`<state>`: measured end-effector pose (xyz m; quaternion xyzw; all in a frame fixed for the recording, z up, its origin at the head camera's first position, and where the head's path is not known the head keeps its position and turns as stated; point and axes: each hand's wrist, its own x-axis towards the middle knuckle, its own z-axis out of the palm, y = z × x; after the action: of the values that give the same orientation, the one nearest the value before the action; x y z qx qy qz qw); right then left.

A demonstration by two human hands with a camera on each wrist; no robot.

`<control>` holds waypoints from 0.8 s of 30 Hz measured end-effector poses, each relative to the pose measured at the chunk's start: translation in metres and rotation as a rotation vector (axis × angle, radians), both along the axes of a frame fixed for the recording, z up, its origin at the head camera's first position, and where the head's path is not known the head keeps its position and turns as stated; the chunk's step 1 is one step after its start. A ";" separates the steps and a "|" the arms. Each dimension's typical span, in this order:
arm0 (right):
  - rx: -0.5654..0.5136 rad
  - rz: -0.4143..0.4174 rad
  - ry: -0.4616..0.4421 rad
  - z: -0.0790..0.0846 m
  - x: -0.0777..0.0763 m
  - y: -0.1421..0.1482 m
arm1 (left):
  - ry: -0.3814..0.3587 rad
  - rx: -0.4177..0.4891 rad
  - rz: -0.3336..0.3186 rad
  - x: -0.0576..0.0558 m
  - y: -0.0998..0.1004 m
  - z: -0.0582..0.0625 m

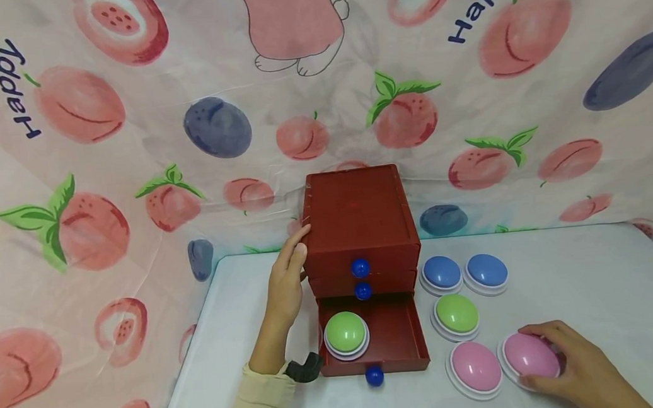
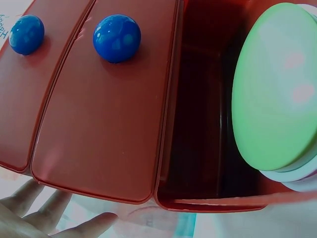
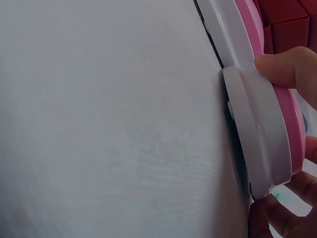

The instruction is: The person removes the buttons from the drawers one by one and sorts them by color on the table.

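A dark red drawer box point(image 1: 356, 214) stands against the back cloth, its bottom drawer point(image 1: 401, 341) pulled out. Inside that drawer, on its left side, sits a green push button point(image 1: 345, 332) on a white base. My left hand point(image 1: 284, 292) rests along the box's left side, fingers fairly straight. On the right, my right hand point(image 1: 578, 357) grips a pink push button point(image 1: 530, 355) by its edge, thumb and fingers on opposite sides. In the right wrist view, the white base of this pink button point(image 3: 260, 129) is close over the table, beside the other pink button point(image 3: 225, 29).
Right of the box are two blue buttons point(image 1: 442, 272) point(image 1: 487, 271), a green button point(image 1: 456, 314) and another pink button point(image 1: 476, 367). Blue knobs point(image 1: 360, 267) stick out from the drawer fronts. A white cloth covers the table point(image 1: 605, 285); fruit-patterned cloth point(image 1: 320, 116) hangs behind.
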<state>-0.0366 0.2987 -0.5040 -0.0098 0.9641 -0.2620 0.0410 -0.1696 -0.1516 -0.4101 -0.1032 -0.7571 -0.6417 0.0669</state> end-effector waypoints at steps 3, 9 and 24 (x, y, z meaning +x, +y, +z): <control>0.003 0.009 0.000 -0.001 0.000 0.001 | 0.002 -0.002 0.001 0.000 0.000 0.000; 0.003 0.019 -0.006 -0.003 0.000 0.002 | 0.000 0.002 0.000 0.000 0.000 0.000; -0.042 0.033 -0.105 0.000 -0.004 0.002 | -0.003 0.000 -0.002 0.000 0.000 0.000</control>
<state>-0.0405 0.3010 -0.5039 -0.0130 0.9547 -0.2816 0.0956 -0.1699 -0.1520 -0.4104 -0.1030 -0.7571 -0.6419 0.0650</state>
